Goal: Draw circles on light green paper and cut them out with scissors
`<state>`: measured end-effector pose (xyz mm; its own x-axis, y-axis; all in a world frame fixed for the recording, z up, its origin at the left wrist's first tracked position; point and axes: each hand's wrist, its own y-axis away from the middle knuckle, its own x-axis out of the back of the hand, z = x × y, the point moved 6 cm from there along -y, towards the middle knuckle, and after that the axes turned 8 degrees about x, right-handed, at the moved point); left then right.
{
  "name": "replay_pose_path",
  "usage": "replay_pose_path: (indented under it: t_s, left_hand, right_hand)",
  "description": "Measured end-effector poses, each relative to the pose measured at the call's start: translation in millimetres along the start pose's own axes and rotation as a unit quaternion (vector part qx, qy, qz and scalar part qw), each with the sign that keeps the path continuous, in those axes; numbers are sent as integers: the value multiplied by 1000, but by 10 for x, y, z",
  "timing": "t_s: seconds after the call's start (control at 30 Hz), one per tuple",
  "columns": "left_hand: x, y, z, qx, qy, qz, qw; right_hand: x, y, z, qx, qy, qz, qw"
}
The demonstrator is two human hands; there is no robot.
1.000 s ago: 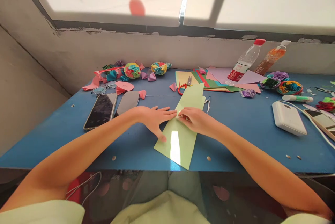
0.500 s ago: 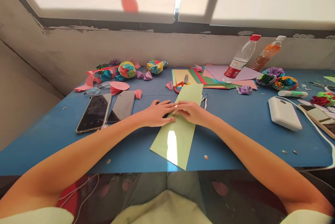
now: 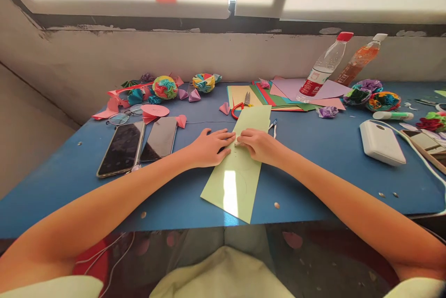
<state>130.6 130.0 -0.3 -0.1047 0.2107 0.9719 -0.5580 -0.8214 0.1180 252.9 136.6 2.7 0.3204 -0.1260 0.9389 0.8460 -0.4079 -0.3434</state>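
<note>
A long pale green paper strip (image 3: 234, 182) lies at an angle on the blue table (image 3: 313, 172), its near corner at the front edge. My left hand (image 3: 208, 147) rests flat on the strip's left side, fingers pointing right. My right hand (image 3: 257, 144) lies on the strip's middle, its fingertips pressed down next to the left hand's. Whether the right hand pinches a small thing I cannot tell. Red-handled scissors (image 3: 240, 105) lie just beyond the strip's far end.
Two phones (image 3: 120, 148) and glasses (image 3: 123, 115) lie left. Folded paper balls (image 3: 165, 87) and pink pieces sit at the back left. Coloured sheets (image 3: 289, 96), two bottles (image 3: 322, 68), paper flowers (image 3: 382, 101), a white power bank (image 3: 381, 142) and a glue stick (image 3: 392, 115) are on the right.
My left hand slid up along the strip from its near left edge to beside my right hand. The view shifted slightly; the strip stays in place.
</note>
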Motion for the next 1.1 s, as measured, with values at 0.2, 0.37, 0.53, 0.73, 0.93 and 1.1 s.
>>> replay_pose_path:
  t_s: [0.2,0.37,0.53,0.73,0.93,1.1]
  left_hand:
    - [8,5,-6,2,1,-6,1000]
    - [-3,11,-26,2,8,0,1000]
    - [27,-38,-17,-8,26,47,999]
    - [87,-111,19,-5,53,122,991]
    - [26,-78,43,-23,12,141,990]
    - [3,-69,29,-21,-4,126,992]
  right_hand:
    - [-25,19,30,-15,78,-106,991]
    - [98,230,-14,-43,102,-142,984]
    - [293,380,-25,-108,47,-103,988]
    - [299,-14,56,-79,-109,-23,991]
    - [99,-66,66,-14,-81,-29,996]
    - [149,166,7,-57,-72,-68,993]
